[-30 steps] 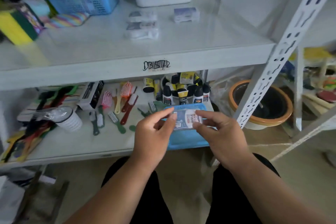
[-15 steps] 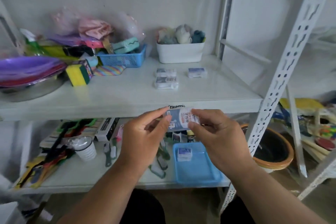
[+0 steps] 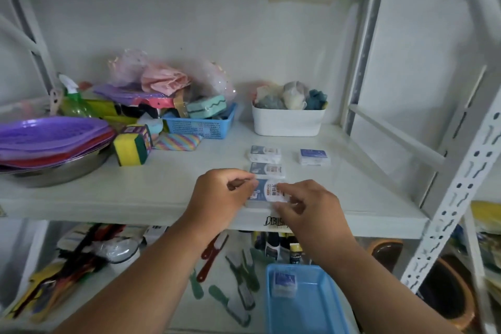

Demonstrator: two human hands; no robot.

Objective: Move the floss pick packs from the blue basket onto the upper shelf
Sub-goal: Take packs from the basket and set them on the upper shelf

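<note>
Held by both hands, floss pick pack [image 3: 267, 192] lies crosswise.

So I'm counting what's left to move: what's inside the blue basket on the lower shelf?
One floss pick pack lies near the back left corner of the blue basket. The rest of the visible floor looks bare, but the right forearm covers its right side, so more could hide there.

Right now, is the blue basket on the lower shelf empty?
Not empty. One small clear floss pick pack lies in the blue plastic basket, at its back left; the rest of the floor is bare.
</note>
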